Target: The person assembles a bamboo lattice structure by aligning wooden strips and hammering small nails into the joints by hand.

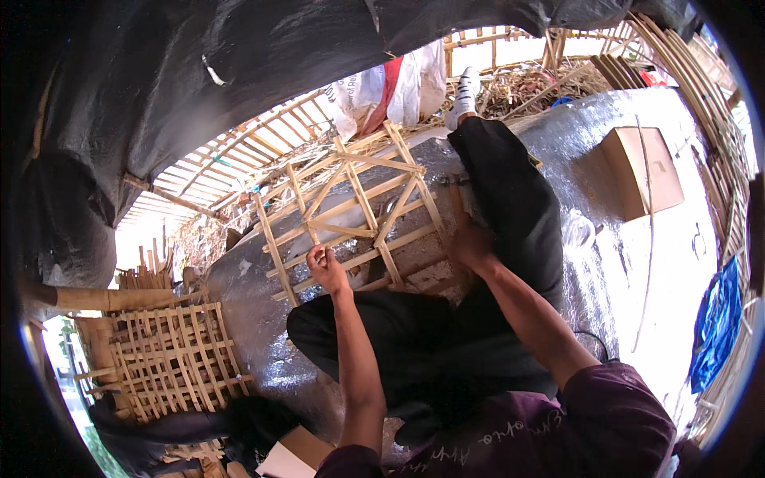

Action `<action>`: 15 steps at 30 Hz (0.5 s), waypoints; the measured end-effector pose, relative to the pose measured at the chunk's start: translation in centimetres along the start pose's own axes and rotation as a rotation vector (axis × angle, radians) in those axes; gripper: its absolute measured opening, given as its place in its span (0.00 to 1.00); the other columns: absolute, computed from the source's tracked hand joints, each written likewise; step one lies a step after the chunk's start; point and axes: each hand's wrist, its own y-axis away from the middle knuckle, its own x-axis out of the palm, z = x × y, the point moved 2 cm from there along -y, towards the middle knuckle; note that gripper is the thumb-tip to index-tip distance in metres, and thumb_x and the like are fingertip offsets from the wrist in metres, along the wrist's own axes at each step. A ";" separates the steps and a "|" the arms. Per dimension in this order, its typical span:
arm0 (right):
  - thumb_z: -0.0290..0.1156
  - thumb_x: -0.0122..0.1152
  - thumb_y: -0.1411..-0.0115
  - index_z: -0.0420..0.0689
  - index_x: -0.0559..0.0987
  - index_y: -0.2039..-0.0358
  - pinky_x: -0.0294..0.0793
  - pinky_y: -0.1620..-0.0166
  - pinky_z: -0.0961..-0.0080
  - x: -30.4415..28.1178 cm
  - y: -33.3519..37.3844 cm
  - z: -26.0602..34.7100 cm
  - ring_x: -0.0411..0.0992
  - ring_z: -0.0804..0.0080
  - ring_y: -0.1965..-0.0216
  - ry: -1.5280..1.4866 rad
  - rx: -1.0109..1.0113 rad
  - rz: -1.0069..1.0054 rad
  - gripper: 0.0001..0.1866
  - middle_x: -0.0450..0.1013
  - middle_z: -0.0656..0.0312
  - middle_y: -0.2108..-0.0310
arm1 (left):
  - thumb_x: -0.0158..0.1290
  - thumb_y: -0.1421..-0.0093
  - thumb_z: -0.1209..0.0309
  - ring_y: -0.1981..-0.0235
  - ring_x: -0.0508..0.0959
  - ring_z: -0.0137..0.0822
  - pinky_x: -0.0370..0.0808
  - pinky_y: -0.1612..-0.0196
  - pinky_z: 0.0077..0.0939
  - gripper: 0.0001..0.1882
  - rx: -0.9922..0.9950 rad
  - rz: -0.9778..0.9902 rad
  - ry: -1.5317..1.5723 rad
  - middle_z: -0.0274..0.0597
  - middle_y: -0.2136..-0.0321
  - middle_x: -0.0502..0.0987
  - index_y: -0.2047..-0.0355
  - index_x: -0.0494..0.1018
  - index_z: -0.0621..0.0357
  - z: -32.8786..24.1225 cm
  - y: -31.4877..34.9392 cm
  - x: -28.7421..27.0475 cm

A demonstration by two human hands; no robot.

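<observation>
Left hand (328, 269) half-curls at lattice (363, 201), right hand (474, 244) blurred, grips unclear; box (668, 175), contents hidden.

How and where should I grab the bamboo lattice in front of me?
Probably by the middle of the leftmost slat of the bamboo lattice, coming from the left with your left hand. That slat is long and slim, near the lattice's outer end, with open gaps beside it for fingers.

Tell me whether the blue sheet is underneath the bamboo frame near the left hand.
No, the blue sheet is at the far right, with the person's black-trousered leg between it and the bamboo frame.
</observation>
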 end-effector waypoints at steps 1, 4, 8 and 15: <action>0.33 0.53 0.42 0.51 0.41 0.31 0.68 0.47 0.56 0.2 0.1 -0.1 0.71 0.42 0.51 -0.038 -0.035 -0.060 0.43 0.68 0.35 0.49 | 0.55 0.43 0.80 0.69 0.68 0.24 0.67 0.65 0.20 0.11 -0.001 0.004 0.010 0.34 0.68 0.70 0.60 0.70 0.58 0.1 0.0 0.0; 0.34 0.53 0.42 0.49 0.42 0.31 0.65 0.44 0.56 0.5 0.2 -0.1 0.70 0.42 0.49 -0.143 -0.153 -0.228 0.43 0.68 0.33 0.49 | 0.55 0.42 0.79 0.66 0.71 0.28 0.69 0.62 0.23 0.10 -0.009 0.025 -0.082 0.37 0.65 0.71 0.60 0.70 0.58 0.3 -0.3 -0.1; 0.35 0.52 0.42 0.46 0.43 0.31 0.62 0.41 0.56 0.4 -0.4 0.8 0.68 0.42 0.46 -0.230 -0.222 -0.285 0.43 0.67 0.31 0.49 | 0.56 0.43 0.77 0.62 0.70 0.31 0.69 0.57 0.27 0.10 0.024 0.037 -0.068 0.37 0.63 0.71 0.60 0.71 0.57 1.8 -1.4 -1.3; 0.31 0.48 0.38 0.42 0.55 0.35 0.61 0.39 0.52 -1.7 1.1 -0.1 0.58 0.41 0.39 -0.132 -0.141 -0.044 0.31 0.54 0.36 0.38 | 0.54 0.42 0.74 0.63 0.68 0.34 0.66 0.60 0.31 0.08 0.002 0.052 -0.225 0.37 0.65 0.68 0.61 0.70 0.56 -0.6 0.1 -0.1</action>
